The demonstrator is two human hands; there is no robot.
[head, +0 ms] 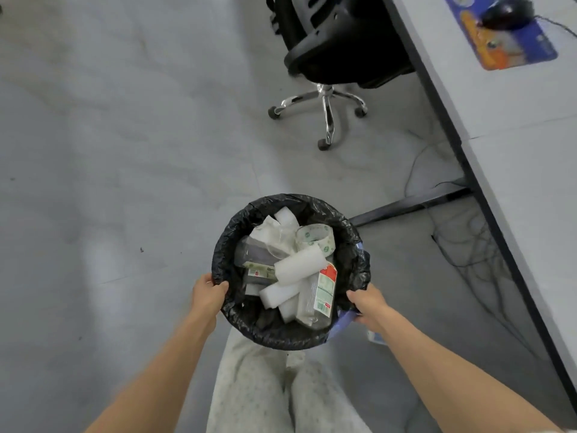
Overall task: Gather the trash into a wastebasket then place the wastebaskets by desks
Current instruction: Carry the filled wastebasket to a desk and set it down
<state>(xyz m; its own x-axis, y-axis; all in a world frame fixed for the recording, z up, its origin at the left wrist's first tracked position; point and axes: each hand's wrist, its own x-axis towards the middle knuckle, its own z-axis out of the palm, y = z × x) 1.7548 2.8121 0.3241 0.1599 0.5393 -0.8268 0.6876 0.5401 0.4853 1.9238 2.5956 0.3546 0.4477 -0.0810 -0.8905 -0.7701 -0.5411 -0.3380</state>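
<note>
A round wastebasket (281,334) lined with a black bag is held above the floor in front of my legs. My left hand (207,295) grips its left rim and my right hand (368,304) grips its right rim. Inside lie white foam pieces (298,265), a clear plastic bottle with a red and green label (323,292) and a roll of clear tape (315,239). A white desk (512,114) runs along the right side, with the wastebasket to the left of its dark edge.
A black office chair (337,48) on a chrome wheeled base stands ahead, tucked against the desk. A mouse (507,12) on a blue and orange pad lies on the desk. Cables (468,245) trail on the floor under the desk. Grey floor spreads to the left.
</note>
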